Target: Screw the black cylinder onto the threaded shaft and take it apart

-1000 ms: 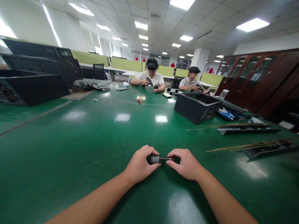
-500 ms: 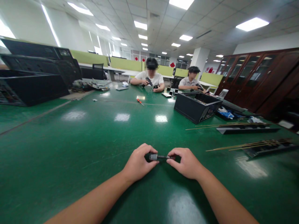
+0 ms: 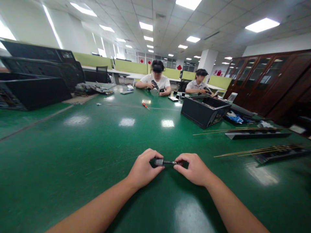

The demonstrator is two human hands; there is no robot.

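Between my two hands, just above or on the green tabletop (image 3: 104, 142), lies a small grey cylinder with a thin dark shaft (image 3: 167, 162), held level. My left hand (image 3: 145, 168) pinches the thick cylinder end between thumb and fingers. At the shaft's far end, the thumb and fingertips of my right hand (image 3: 193, 168) close on a small metal tip, which they partly cover. The exact kind of part is too small to make out.
A black computer case (image 3: 204, 111) stands right of centre. Thin rods lie over dark metal channels (image 3: 257, 134) on the right. An orange screwdriver (image 3: 145, 105) lies farther off. More black cases (image 3: 36, 90) are at left. Two people (image 3: 155, 81) sit across, holding power drills.
Both hands keep the same hold. The cylinder has shifted very slightly left and catches less light.
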